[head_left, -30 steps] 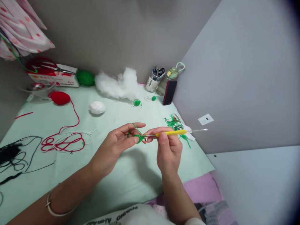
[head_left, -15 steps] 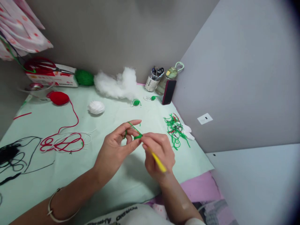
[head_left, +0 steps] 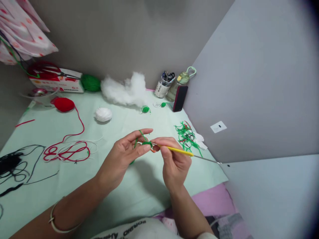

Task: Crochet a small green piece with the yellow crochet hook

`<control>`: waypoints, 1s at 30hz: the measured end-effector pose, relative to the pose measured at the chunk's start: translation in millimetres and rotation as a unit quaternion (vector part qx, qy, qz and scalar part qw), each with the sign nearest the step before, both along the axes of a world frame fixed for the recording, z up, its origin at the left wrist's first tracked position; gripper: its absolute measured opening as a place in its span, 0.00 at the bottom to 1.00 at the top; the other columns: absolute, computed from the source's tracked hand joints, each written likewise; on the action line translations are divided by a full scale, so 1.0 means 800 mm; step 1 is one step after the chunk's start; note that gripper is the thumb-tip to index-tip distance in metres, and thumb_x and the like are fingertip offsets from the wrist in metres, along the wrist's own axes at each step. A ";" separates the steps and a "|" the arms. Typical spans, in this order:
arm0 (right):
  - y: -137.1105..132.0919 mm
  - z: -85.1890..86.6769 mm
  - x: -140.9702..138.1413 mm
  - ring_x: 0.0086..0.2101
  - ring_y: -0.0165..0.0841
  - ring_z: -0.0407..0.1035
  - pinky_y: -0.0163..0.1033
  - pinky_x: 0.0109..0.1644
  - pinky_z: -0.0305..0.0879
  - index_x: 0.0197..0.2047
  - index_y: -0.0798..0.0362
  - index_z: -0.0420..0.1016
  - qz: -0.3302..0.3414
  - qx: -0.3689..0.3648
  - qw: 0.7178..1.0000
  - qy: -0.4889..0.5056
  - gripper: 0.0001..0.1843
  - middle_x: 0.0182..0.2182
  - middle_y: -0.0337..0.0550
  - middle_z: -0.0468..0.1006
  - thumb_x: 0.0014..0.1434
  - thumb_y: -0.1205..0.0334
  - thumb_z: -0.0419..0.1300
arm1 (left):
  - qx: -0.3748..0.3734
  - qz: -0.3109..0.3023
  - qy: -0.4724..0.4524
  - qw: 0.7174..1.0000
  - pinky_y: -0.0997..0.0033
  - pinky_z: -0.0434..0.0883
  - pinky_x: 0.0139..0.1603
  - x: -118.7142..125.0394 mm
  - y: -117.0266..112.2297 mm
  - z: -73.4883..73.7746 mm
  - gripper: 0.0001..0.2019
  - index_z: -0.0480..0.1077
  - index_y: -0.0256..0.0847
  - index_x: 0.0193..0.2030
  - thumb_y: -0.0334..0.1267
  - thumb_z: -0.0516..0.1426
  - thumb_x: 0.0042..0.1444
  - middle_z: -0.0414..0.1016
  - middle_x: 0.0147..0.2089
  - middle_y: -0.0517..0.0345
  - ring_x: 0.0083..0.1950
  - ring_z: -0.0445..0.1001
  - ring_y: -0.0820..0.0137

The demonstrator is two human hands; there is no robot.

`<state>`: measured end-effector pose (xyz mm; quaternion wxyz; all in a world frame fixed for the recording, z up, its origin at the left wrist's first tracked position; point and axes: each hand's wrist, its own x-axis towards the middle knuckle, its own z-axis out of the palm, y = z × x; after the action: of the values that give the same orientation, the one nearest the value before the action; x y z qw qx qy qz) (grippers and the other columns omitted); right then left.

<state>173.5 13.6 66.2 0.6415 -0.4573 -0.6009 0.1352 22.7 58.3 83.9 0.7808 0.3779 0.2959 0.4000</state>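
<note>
Between the thumb and fingers of my left hand [head_left: 123,149] is a small piece of green crochet work [head_left: 147,143]. Green yarn [head_left: 142,134] runs from it over the raised index finger. My right hand [head_left: 175,162] grips a crochet hook [head_left: 178,151] by its yellow handle. The hook's tip meets the green work, while its metal back end points right. A bit of orange shows just under the work, too small to make out. Both hands are close together above the table cloth, fingertips nearly touching.
Left lie red yarn [head_left: 64,104], a white yarn ball [head_left: 103,114] and tangled black yarn [head_left: 11,162]. Behind are white stuffing [head_left: 124,89], a green yarn ball [head_left: 90,83], a pen cup [head_left: 161,87], a bottle [head_left: 183,78] and a phone [head_left: 179,99]. Yarn scraps [head_left: 185,136] lie right.
My right hand has turned the hook, so its handle swings from pointing down toward me to pointing right, nearly level. The left hand still holds the green work and has shifted slightly.
</note>
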 end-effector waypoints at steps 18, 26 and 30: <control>0.004 0.005 0.004 0.33 0.31 0.77 0.39 0.37 0.77 0.44 0.46 0.86 0.033 -0.072 0.986 0.149 0.08 0.38 0.42 0.87 0.71 0.57 0.64 | -0.023 -0.040 -0.011 0.999 0.73 0.71 0.43 0.000 0.006 0.001 0.13 0.86 0.48 0.53 0.41 0.69 0.61 0.80 0.34 0.61 0.32 0.71 0.75; -0.002 0.011 0.011 0.30 0.29 0.78 0.37 0.36 0.77 0.43 0.49 0.82 0.070 -0.098 0.972 0.199 0.12 0.36 0.41 0.86 0.75 0.56 0.59 | 0.002 -0.028 0.025 0.999 0.72 0.67 0.39 -0.006 0.011 0.003 0.14 0.86 0.50 0.51 0.38 0.69 0.57 0.79 0.39 0.59 0.40 0.72 0.70; -0.009 0.010 0.007 0.33 0.30 0.80 0.38 0.38 0.79 0.49 0.47 0.81 0.018 -0.039 0.998 0.053 0.12 0.39 0.42 0.86 0.75 0.65 0.55 | 0.046 0.007 0.049 0.998 0.73 0.66 0.39 -0.004 0.006 -0.002 0.14 0.86 0.53 0.51 0.36 0.70 0.58 0.76 0.38 0.61 0.40 0.70 0.71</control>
<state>179.0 6.7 74.4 0.6514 -0.4631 -0.5687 0.1941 19.1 63.3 82.7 0.7442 0.4303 0.3177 0.4001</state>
